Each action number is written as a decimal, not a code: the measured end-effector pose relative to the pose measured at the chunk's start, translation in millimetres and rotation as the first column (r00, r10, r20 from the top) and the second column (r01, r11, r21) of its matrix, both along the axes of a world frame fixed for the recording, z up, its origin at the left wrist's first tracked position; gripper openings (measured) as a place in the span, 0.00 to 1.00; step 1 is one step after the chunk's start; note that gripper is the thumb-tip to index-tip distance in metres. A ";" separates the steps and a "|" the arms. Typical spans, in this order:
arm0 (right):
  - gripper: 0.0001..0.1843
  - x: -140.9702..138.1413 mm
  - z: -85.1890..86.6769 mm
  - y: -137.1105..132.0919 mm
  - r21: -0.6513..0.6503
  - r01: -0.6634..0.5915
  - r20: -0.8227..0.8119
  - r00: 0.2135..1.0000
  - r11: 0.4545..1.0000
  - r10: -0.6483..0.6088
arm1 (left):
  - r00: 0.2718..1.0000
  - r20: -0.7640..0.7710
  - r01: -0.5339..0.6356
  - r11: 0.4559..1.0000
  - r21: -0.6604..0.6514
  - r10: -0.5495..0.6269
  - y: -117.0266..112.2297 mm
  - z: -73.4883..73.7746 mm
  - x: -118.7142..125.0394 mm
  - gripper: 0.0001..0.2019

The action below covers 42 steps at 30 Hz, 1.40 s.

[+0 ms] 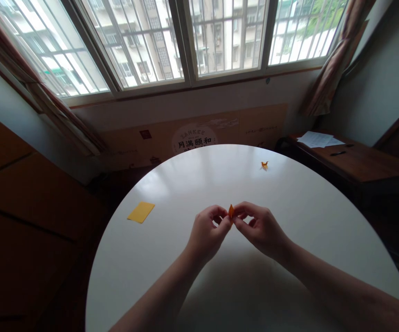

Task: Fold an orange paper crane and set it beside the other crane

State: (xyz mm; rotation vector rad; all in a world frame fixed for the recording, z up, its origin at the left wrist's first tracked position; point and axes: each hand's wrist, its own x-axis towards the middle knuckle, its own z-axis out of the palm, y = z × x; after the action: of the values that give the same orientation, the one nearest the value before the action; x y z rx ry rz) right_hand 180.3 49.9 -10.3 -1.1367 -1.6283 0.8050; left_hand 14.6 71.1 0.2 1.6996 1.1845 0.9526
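Between my two hands, above the middle of the round white table [137,276], is a small folded piece of orange paper [231,213] with a pointed top. My left hand [209,228] pinches its left side between thumb and forefinger. On the other side, the thumb and forefinger of my right hand [259,226] close on it too. Fingers cover much of the paper, so its full shape is hidden. A finished origami crane [265,165], orange-yellow, stands near the table's far edge. To the left lies a yellow square stack of paper [141,212].
A wooden desk [365,161] at the right bears white sheets [320,139] and a dark pen [338,153]. Barred windows [227,41] and a printed cardboard panel [123,143] are beyond the table. A brown cabinet [29,221] stands at the left.
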 end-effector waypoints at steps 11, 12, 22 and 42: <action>0.04 -0.7 0.0 -0.2 -0.061 0.006 -0.062 0.998 0.998 -0.010 | 0.982 0.182 0.081 0.988 -0.134 -0.056 -0.7 4.6 1.4 0.13; 0.04 -0.4 0.2 -0.3 -0.064 0.009 -0.065 0.998 0.998 -0.014 | 0.975 0.212 0.097 0.984 -0.147 -0.064 -0.3 4.6 1.5 0.14; 0.07 1.6 -0.8 0.8 -0.070 0.017 -0.093 0.995 0.997 -0.024 | 0.958 0.275 0.128 0.976 -0.175 -0.076 2.8 3.6 -1.2 0.13; 0.09 -2.3 -4.9 1.2 -0.103 -0.015 -0.171 0.985 0.995 -0.003 | 0.988 0.154 0.014 0.996 -0.085 0.000 -2.3 2.5 3.0 0.09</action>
State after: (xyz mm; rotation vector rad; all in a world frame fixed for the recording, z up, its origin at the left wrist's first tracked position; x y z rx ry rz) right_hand 178.0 51.1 -15.1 -1.1036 -1.4619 0.9739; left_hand 17.6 68.8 2.7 1.5328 1.1011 0.9956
